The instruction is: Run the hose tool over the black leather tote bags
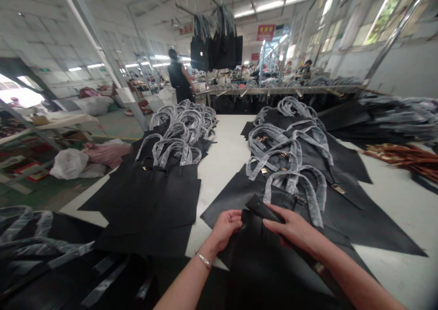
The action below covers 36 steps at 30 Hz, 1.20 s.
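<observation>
Near the table's front edge, a black bag panel lies tilted toward me. My left hand pinches its upper left corner between thumb and fingers. My right hand is closed around a black strap-like strip, whose flat end sticks out to the left above the panel's top edge. Just beyond my hands rests a stack of black bags, their handles wrapped in clear plastic, with gold buckles among them. The underside of the strip is hidden by my right fingers.
On the left lies another stack of black bags with wrapped handles. Brown straps are heaped at the right on the white table. More bags hang from hooks ahead. A person stands beyond the table. Wrapped handles fill the lower left.
</observation>
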Tool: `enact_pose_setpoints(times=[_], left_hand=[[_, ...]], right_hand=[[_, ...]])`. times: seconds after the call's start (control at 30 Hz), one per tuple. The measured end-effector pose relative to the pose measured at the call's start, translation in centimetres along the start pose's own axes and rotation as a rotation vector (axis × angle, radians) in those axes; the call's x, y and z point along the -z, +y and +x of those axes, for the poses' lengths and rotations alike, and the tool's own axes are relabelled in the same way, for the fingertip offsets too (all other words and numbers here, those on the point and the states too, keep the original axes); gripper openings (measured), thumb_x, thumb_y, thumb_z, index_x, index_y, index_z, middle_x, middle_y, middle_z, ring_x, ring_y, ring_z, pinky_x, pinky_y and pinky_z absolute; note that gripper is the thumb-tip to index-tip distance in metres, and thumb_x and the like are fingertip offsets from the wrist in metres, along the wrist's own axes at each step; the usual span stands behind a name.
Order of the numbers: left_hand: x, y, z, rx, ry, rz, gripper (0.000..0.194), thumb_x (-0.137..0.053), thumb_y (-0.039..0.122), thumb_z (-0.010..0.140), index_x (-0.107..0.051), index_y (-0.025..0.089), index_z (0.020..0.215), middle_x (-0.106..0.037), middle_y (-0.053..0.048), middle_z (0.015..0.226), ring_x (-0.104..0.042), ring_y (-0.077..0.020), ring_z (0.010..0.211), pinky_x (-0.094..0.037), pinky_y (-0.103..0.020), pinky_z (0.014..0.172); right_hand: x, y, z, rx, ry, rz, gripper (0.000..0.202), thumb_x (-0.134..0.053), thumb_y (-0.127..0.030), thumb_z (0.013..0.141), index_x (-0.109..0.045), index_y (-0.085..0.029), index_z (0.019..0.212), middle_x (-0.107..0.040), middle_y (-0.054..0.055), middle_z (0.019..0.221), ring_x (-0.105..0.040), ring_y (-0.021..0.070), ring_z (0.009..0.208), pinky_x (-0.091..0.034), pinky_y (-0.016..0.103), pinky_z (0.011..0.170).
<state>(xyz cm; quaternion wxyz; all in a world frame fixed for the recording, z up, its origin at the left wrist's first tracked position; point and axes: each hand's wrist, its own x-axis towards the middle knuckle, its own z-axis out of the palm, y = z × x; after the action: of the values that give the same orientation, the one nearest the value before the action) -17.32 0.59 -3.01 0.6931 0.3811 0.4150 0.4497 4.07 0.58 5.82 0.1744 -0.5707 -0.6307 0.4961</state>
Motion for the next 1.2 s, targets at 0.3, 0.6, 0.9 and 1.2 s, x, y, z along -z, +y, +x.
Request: enact_pose_setpoints(times=[0.3, 0.6, 0.9, 1.2], left_hand=[[-0.1, 0.1, -0.1, 0.025, 0.027, 0.049, 0.042, -0.077, 0.021, 0.058, -0.067, 0.006, 0.097, -0.068, -0.006, 0.075, -0.055, -0.0083, 0.056, -0.036, -0.018, 0.053], [-0.2, -0.2, 0.0, -0.014, -0.011, 0.077, 0.046, -0.069, 0.013, 0.060, -0.065, 0.008, 0.106, -0.068, -0.004, 0.074, -0.055, -0.0077, 0.055, -0.034, -0.017, 0.051], [-0.2, 0.3, 0.2, -0.231, 0.317, 0.718, 0.037, -0.057, 0.014, 0.070, -0.061, 0.012, 0.107, -0.066, -0.009, 0.091, -0.062, -0.0193, 0.077, -0.051, -0.033, 0.071], [-13.0, -3.9, -0.6, -0.647, -0.278, 1.174, 0.033, -0.049, 0.009, 0.083, -0.061, 0.019, 0.113, -0.056, -0.008, 0.130, -0.050, -0.0216, 0.121, -0.042, -0.039, 0.105]], right_hand=[[-0.7, -0.4, 0.2, 0.046, 0.029, 0.012, 0.061, -0.061, -0.036, 0.081, -0.049, -0.017, 0.138, -0.067, 0.001, 0.071, -0.056, 0.0123, 0.043, -0.044, 0.023, 0.043], [-1.0, -0.9, -0.4, 0.042, -0.094, 0.030, 0.056, -0.062, -0.032, 0.080, -0.054, -0.022, 0.134, -0.065, -0.001, 0.068, -0.054, 0.0103, 0.042, -0.042, 0.019, 0.040], [3.7, 1.2, -4.2, 0.019, 0.132, 0.024, 0.062, -0.064, -0.040, 0.080, -0.050, -0.021, 0.138, -0.066, -0.001, 0.070, -0.057, 0.0128, 0.047, -0.045, 0.023, 0.048], [11.2, 10.3, -14.1, -0.376, 0.307, 0.272, 0.046, -0.059, -0.051, 0.083, -0.055, -0.018, 0.115, -0.052, -0.005, 0.058, -0.053, 0.0106, 0.042, -0.041, 0.019, 0.038]])
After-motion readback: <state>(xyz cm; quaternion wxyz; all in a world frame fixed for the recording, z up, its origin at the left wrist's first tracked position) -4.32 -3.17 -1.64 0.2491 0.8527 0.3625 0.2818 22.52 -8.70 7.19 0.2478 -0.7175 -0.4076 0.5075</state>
